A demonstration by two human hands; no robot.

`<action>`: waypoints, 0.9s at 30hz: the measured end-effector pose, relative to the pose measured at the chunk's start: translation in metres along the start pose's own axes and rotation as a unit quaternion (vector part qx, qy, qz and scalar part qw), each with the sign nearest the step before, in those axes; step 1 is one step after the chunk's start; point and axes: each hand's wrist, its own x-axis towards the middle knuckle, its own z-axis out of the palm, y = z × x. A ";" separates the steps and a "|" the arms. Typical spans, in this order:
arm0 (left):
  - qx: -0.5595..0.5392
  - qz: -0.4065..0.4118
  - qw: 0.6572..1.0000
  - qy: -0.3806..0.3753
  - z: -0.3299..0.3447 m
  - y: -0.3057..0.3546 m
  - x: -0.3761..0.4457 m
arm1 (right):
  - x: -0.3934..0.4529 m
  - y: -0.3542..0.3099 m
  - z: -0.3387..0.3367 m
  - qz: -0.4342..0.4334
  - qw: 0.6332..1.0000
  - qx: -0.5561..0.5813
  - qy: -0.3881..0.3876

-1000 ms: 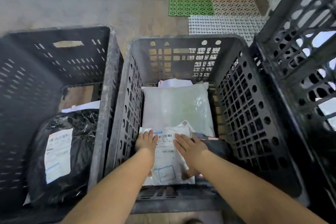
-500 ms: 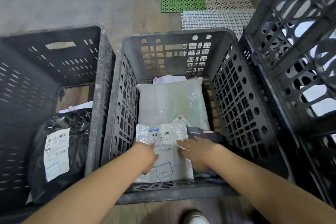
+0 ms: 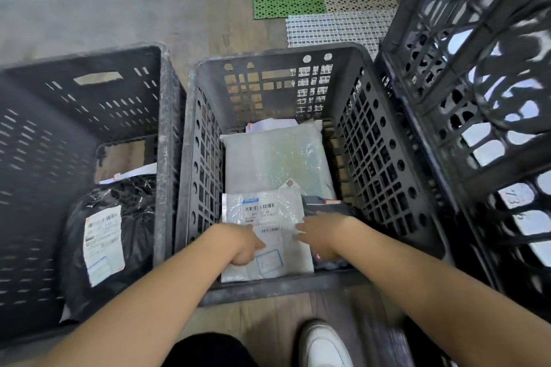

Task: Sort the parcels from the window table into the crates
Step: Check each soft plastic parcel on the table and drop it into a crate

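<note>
Parcels fill the floor of the middle crate (image 3: 384,164), and both hands reach down into it. Left hand (image 3: 243,244) rests on the near white parcel (image 3: 268,235), fingers curled onto its plastic; whether they pinch it or only press is hard to tell. Right hand (image 3: 323,234) lies at that parcel's right edge with fingers fairly straight, touching its surface. The white parcel carries a shipping label with two barcodes, a small blue logo strip and a blue-outlined stamp box; the print is too blurred to read. Behind it in the same crate lies a pale bubble-wrap parcel (image 3: 274,158), and to its right a dark parcel (image 3: 320,205). Left of the middle crate stands another crate (image 3: 165,140) holding a black bag parcel (image 3: 131,217) with a white label.
</note>
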 end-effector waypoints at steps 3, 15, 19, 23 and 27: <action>-0.010 -0.019 0.998 0.056 -0.011 0.004 -0.041 | -0.042 -0.003 -0.026 0.075 0.996 0.038 0.043; -0.069 -0.029 0.952 0.295 -0.150 0.011 -0.432 | -0.396 -0.019 -0.265 0.260 0.942 0.122 0.174; -0.089 -0.057 0.902 0.419 -0.187 0.022 -0.570 | -0.512 -0.046 -0.340 0.303 0.906 0.132 0.263; -0.121 -0.046 0.854 0.503 -0.194 0.045 -0.678 | -0.608 -0.093 -0.368 0.343 0.862 0.156 0.338; -0.136 0.004 0.837 0.531 -0.172 0.076 -0.734 | -0.669 -0.140 -0.348 0.402 0.804 0.171 0.404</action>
